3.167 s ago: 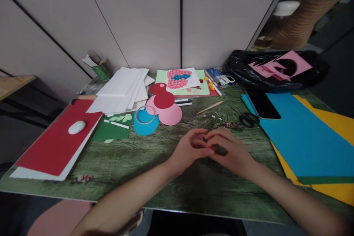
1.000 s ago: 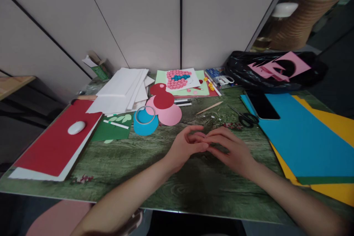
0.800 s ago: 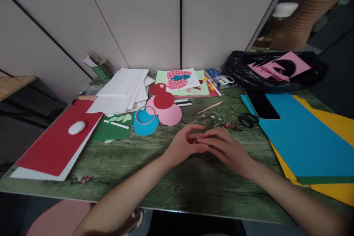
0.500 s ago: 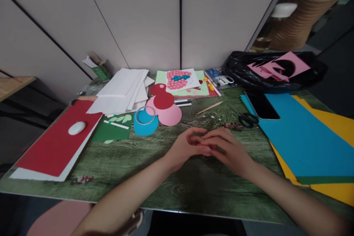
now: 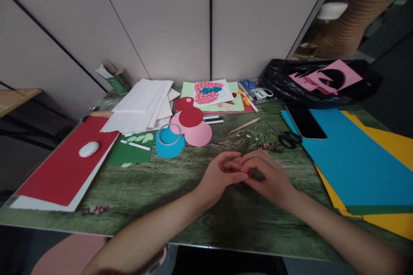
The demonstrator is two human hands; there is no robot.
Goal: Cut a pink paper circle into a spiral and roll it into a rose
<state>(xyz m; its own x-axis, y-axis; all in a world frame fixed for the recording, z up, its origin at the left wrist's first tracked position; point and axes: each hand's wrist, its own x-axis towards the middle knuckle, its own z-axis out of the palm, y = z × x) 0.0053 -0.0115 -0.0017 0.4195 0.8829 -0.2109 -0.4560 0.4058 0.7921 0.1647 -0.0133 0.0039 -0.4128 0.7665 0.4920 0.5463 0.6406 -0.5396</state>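
My left hand [image 5: 222,173] and my right hand [image 5: 266,173] meet fingertip to fingertip above the middle of the table. Between their curled fingers a small pink piece [image 5: 238,160], which looks like paper, shows in part; the fingers cover the rest. Beyond them lie a pointed wooden stick [image 5: 244,126] and black-handled scissors [image 5: 289,139]. To the left are pink paper circles [image 5: 199,134], a red one [image 5: 191,117] and a blue one [image 5: 170,150] with a roll of tape [image 5: 169,134] on it.
A picture with pink and blue paper balls [image 5: 208,93] lies at the back. On the right, a phone [image 5: 306,122] rests on blue sheets [image 5: 358,163]. White paper [image 5: 138,99], green card [image 5: 129,154] and red card [image 5: 64,167] with a white oval object [image 5: 89,149] fill the left.
The fingers of both hands have shifted around the small pink piece, and more of it shows now. My right fingers have bent more. Nothing else on the table has moved.
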